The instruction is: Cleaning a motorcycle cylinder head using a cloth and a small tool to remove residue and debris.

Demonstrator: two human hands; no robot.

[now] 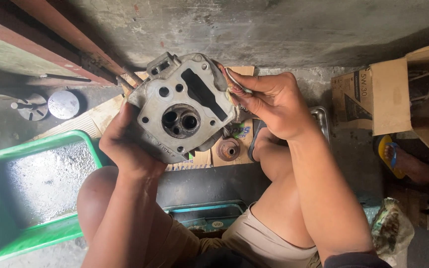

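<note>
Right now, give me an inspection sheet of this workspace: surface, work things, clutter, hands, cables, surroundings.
Surface: grey concrete floor with flattened cardboard under the work.
Work things: metal engine cylinder head, ports facing the camera, held up off the floor; a rag against its edge.
Clutter: green plastic tub; piston; round rusty part; metal tray.
Hands: left hand grips the head from below; right hand presses the rag to its side.
Cables: nothing seen.
Surroundings: concrete wall, open cardboard box, another person's foot in a yellow sandal.
</note>
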